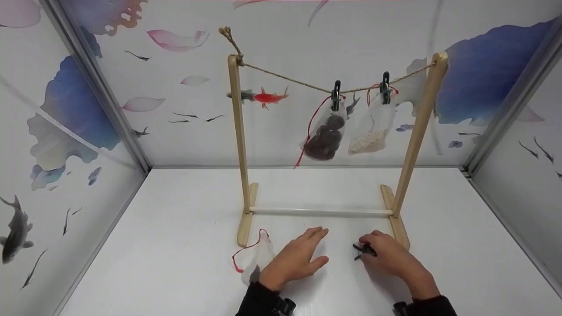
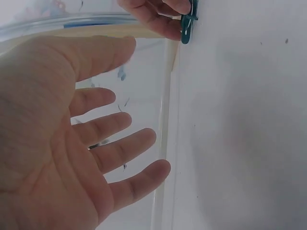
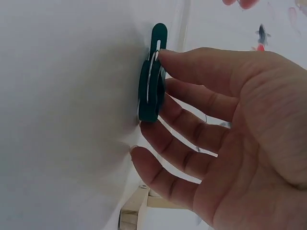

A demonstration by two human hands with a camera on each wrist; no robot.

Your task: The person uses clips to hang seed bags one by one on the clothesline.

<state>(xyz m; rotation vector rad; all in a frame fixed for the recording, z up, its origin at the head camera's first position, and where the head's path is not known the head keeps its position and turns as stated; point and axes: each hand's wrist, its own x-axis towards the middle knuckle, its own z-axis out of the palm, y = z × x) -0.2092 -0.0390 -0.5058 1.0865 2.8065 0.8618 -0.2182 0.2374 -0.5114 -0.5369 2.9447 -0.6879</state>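
Note:
My right hand (image 1: 390, 256) pinches a dark green clothespin (image 3: 151, 86) between thumb and fingers, low over the white table near the right foot of a wooden stand. My left hand (image 1: 295, 258) is held over the table with its fingers spread and nothing in its grasp. Partly hidden behind the left hand and wrist lies a pale see-through bag (image 1: 262, 254) with a red drawstring (image 1: 234, 260) and something dark at its bottom.
Between the posts of the wooden stand (image 1: 239, 131) sags a rope (image 1: 285, 78). Clothespins hold two bags on it: one with dark round things (image 1: 325, 140), one with pale grains (image 1: 369, 141). A white bar (image 1: 320, 212) joins the stand's feet. Patterned walls enclose the table (image 1: 145, 254).

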